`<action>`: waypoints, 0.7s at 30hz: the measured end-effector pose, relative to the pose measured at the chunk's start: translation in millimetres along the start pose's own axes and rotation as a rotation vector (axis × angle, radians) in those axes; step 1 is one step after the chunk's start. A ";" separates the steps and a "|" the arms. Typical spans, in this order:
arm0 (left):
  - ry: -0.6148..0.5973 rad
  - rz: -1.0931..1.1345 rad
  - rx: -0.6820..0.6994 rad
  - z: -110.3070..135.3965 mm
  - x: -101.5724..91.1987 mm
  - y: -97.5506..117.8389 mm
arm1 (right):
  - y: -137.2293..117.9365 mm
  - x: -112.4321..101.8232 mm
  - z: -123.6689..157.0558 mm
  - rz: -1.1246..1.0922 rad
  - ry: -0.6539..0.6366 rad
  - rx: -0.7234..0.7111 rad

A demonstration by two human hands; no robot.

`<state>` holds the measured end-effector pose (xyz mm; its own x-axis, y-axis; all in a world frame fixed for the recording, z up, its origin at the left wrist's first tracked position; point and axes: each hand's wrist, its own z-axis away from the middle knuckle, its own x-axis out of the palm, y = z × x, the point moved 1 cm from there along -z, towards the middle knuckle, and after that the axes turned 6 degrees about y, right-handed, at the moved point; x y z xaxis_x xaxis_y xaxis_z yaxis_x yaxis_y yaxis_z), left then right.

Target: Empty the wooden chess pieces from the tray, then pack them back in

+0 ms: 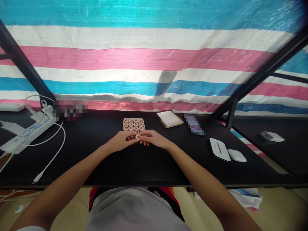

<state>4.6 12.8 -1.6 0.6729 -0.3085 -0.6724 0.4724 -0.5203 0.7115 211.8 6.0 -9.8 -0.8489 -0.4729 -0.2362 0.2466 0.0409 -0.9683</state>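
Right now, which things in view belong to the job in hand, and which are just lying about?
Job in hand:
round piece, held between left hand and right hand
box of similar pieces by the hands
shallow tray, probably the box's lid

Lying about, apparently:
blurred phone-like object
white slotted device
white mouse-like object
power strip

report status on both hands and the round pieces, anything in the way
Left hand, right hand: round piece held between them. Box of pieces just beyond, near edge hidden. Shallow tray to the right, not blocking.
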 end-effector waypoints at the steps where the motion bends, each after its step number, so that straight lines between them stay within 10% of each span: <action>1: -0.001 -0.001 0.004 0.3 0.2 0.1 | 0.4 -0.6 -0.3 -0.026 0.007 0.013; 9: 0.008 -0.101 0.060 1.1 -1.1 2.5 | -5.9 -3.0 1.8 -0.077 0.107 0.049; 14: 0.106 -0.226 0.201 19.4 -9.0 49.0 | -3.7 -25.0 -8.1 0.039 0.361 -0.070; 21: -0.499 0.142 0.436 113.2 63.4 100.2 | 16.9 -53.9 -56.0 0.228 0.558 -0.081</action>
<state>30.2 -149.0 4.0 0.3189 -0.6735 -0.6668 0.0553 -0.6892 0.7225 235.5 81.5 -18.1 -0.9013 0.0872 -0.4243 0.4331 0.1640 -0.8863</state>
